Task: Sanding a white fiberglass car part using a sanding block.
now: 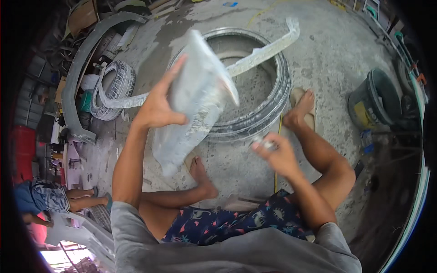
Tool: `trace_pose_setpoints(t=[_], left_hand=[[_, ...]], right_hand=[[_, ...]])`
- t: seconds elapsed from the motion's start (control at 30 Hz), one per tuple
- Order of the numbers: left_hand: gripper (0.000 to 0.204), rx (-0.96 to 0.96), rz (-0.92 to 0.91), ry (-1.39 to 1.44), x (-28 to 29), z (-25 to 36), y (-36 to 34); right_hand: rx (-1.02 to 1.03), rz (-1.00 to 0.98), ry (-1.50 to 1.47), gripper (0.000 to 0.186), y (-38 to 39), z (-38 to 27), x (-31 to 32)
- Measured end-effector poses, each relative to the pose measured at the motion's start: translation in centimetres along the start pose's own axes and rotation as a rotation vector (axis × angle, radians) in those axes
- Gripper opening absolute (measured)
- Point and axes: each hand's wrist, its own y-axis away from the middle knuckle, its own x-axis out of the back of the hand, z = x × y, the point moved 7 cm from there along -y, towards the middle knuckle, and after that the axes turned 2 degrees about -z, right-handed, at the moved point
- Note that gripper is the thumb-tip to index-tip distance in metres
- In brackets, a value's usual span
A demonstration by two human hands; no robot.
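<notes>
Here we are, twelve o'clock at the top of the view, and the left hand has the prize: a pale grey panel, up in front of the person, above the floor, thumb over its near face, fingers spread along its nine o'clock edge. That grip is on the panel and nothing else! Look at the long axis, near upright, the tip leaning just past twelve, the foot just past six, with a sharp corner poking out toward three. Over to the right hand, fingers drawn in around a small pale object, too blurred to name. And here's the line that counts: from that right grip the panel lies at ten o'clock, with open space between them, no contact there, so the left is clearly the nearer hand. Behind the panel, a big tyre lies flat on the concrete, a long whitish strip angling over it toward one o'clock. Containers next: out at two o'clock from the right hand stands a dark green bucket, a yellow patch on its side, mouth in shadow; what's in it, if anything, I can't tell from here.
</notes>
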Motion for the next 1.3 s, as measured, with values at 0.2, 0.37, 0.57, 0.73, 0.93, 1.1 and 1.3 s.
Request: trace_pose_setpoints(t=[0.2, 0.37, 0.57, 0.73, 0.93, 1.1, 1.3], left_hand=[[0.120, 0.186, -0.504, -0.190, -7.3, -3.3, -1.2], [0.116, 0.263, -0.763, -0.101, -12.9, -6.3, -2.2], [0.116, 0.358, -0.851, 0.208, -13.7, -9.2, -4.4], [0.127, 0.479, -0.845, 0.251, -13.1, -12.4, -6.1], [0.107, 0.633, -0.733, 0.197, -12.1, -14.1, -8.0], [0.082, 0.546, -0.657, -0.045, -10.9, -15.8, -9.1], [0.049, 0.091, -0.270, -0.344, -8.5, -20.8, -9.5]], right_hand=[[0.085, 0.258, 0.098, 0.030, -2.2, 0.8, 6.8], [0.079, 0.311, 0.185, 0.029, -2.1, 0.8, 7.7], [0.160, 0.319, 0.222, 0.030, -2.9, 0.3, 6.4], [0.092, 0.387, 0.116, 0.031, -3.2, 0.6, 6.9], [0.251, 0.410, 0.141, 0.030, -4.7, 0.6, 7.2], [0.287, 0.435, 0.112, 0.033, -7.0, 1.9, 6.3], [0.129, 0.531, 0.111, 0.036, -8.2, 2.0, 5.2]])
